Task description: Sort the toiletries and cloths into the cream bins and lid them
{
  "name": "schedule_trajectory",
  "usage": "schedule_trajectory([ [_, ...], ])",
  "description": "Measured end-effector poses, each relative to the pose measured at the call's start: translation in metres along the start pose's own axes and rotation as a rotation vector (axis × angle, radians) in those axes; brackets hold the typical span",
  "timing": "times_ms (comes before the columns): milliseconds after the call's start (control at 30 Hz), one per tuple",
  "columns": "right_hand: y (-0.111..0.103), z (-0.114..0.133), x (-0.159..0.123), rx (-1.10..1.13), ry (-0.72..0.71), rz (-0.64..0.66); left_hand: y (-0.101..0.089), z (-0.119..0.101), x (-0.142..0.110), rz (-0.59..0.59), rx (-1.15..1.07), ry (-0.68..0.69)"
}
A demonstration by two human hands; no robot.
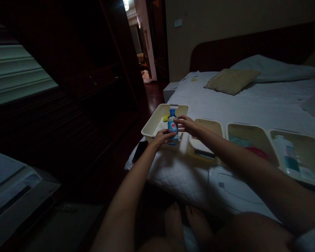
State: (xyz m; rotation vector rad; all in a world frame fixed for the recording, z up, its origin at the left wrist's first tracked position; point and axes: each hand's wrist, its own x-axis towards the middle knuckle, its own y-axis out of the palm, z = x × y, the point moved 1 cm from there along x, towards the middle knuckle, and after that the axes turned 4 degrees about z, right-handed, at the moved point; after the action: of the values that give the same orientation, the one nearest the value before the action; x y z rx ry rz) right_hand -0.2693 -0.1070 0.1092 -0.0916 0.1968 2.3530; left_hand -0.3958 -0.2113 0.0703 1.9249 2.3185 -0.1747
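Note:
A clear bottle (173,126) with a blue cap and a blue, white and red label stands upright in my grasp. My left hand (162,137) grips its lower part from the left. From the right, my right hand (188,125) has its fingers curled against the bottle's upper side. Just behind the bottle is a cream perforated basket (152,120) on the bed's corner, with a yellow item (165,119) and something white inside. The bottle and my hands hide part of the basket.
Several cream bins line the bed to the right; one bin (252,130) holds a red-pink item, another a white-and-green bottle (288,155). A dark phone-like slab (140,151) lies at the bed's left corner. A pillow (232,81) lies farther back.

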Motion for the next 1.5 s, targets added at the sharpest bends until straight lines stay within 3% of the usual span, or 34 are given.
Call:
schedule_trajectory([
  [367, -0.034, 0.007, -0.012, 0.041, -0.067, -0.011, 0.039, -0.018, 0.008, -0.05, 0.042, 0.091],
  [533, -0.061, 0.008, -0.022, 0.101, -0.062, -0.051, 0.072, -0.011, 0.03, -0.064, 0.205, 0.218],
  [700, -0.09, 0.003, -0.03, 0.096, -0.032, -0.207, 0.099, -0.004, 0.043, 0.005, 0.493, 0.29],
  [833, -0.116, -0.013, -0.033, -0.087, -0.034, -0.337, 0.101, 0.0, 0.039, 0.085, 0.976, 0.467],
  [933, -0.134, -0.028, -0.034, -0.229, -0.021, -0.422, 0.1, 0.01, 0.034, 0.254, 1.325, 0.626],
  [1033, -0.143, -0.04, -0.035, -0.289, 0.004, -0.421, 0.099, 0.023, 0.032, 0.406, 1.555, 0.708],
  [1233, -0.141, -0.046, -0.041, -0.273, 0.124, -0.417, 0.098, 0.038, 0.03, 0.444, 1.632, 0.809],
  [1500, -0.142, -0.055, -0.041, -0.348, 0.201, -0.348, 0.106, 0.038, 0.025, 0.481, 1.671, 0.884],
])
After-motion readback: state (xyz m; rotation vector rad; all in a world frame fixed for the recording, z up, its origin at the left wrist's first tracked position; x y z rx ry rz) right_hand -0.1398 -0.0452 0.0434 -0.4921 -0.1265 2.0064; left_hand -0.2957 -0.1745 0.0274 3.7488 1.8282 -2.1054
